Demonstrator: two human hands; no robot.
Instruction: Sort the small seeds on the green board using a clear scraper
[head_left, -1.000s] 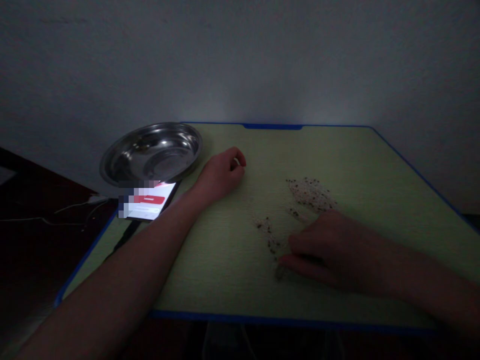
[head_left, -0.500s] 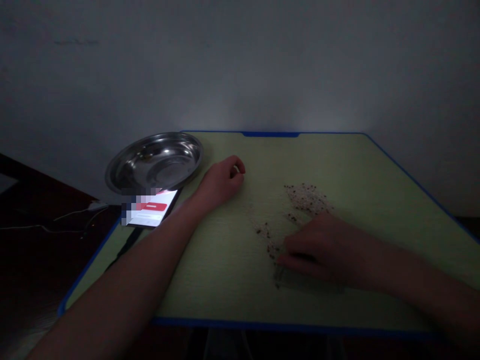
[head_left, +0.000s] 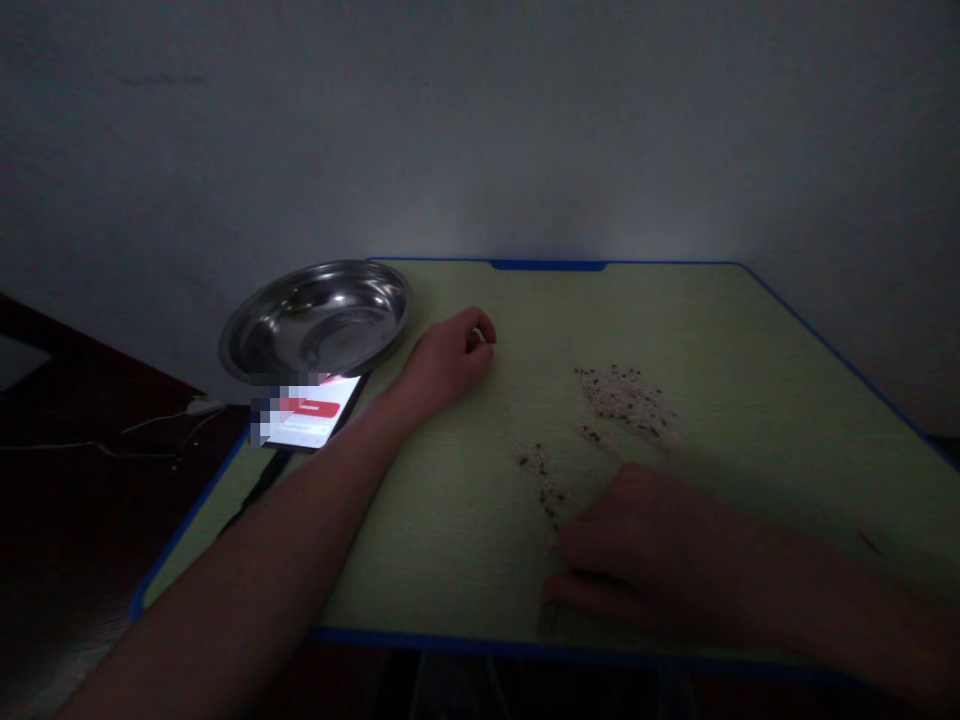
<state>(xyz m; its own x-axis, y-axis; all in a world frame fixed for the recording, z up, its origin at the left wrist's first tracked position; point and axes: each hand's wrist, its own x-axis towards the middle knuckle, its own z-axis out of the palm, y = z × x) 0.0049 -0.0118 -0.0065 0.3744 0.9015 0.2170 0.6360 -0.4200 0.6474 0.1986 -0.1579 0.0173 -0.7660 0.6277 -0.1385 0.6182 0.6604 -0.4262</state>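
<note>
On the pale green tabletop (head_left: 450,520) lies a heap of small whitish grains mixed with dark beans (head_left: 626,400). A thinner trail of grains and dark beans (head_left: 541,475) runs from it toward the near side. My right hand (head_left: 626,555) rests palm down at the near end of that trail, fingers curled and thumb drawn in. Whatever its fingertips may hold is hidden under the hand. My left hand (head_left: 454,350) lies loosely closed on the table, left of the heap, with nothing visible in its fingers.
A shiny steel basin (head_left: 319,320) sits tilted at the back left. Before it lies a phone (head_left: 307,415) with a lit screen, beside my left forearm. A blue rim (head_left: 547,265) edges the table, and a grey wall (head_left: 525,130) stands behind. White cables (head_left: 112,452) hang at left.
My right hand has moved toward the near edge of the table, away from the heap, uncovering more of its near side. My left hand stays in place. The view has shifted slightly.
</note>
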